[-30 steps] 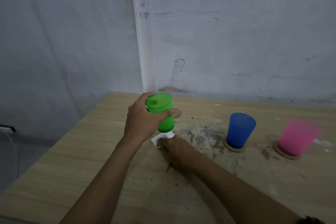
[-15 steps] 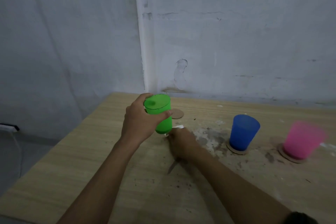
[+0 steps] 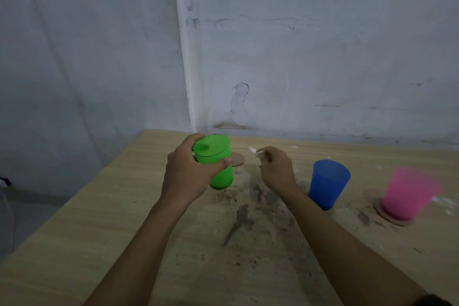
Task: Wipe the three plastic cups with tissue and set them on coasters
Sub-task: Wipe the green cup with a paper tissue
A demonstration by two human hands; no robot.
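While blue cup (image 3: 329,182) and pink cup (image 3: 411,194) stand on coasters, left hand (image 3: 188,176) grips green cup (image 3: 214,163) aloft, right hand (image 3: 275,169) pinches tissue (image 3: 255,151); third coaster (image 3: 237,158) lies bare, so wiping and placement apparently remain.

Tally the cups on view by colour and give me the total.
Green cup: 1, held off the table in the left hand
Blue cup: 1, standing on the table
Pink cup: 1, standing on a coaster
Total: 3 cups
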